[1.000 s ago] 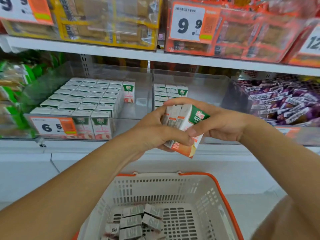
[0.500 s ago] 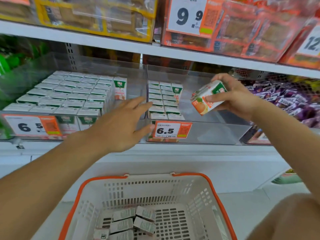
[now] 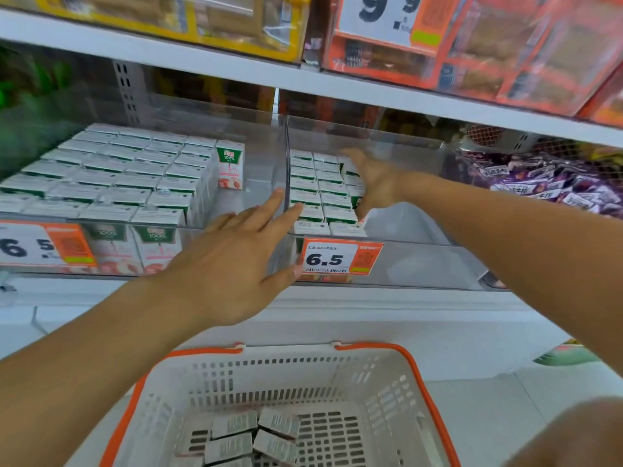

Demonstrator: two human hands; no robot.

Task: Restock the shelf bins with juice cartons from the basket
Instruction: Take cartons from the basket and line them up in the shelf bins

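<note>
Head view: right hand (image 3: 374, 183) presses flat on cartons (image 3: 323, 193) at 12 o'clock, likely squaring rows. Left hand (image 3: 232, 261), fingers spread, steadies the bin (image 3: 404, 264).

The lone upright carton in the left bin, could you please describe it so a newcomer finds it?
Start at the left clear bin on the middle shelf. Right of its packed block of cartons, one juice carton stands alone, showing its green-topped front with a peach picture.
</note>
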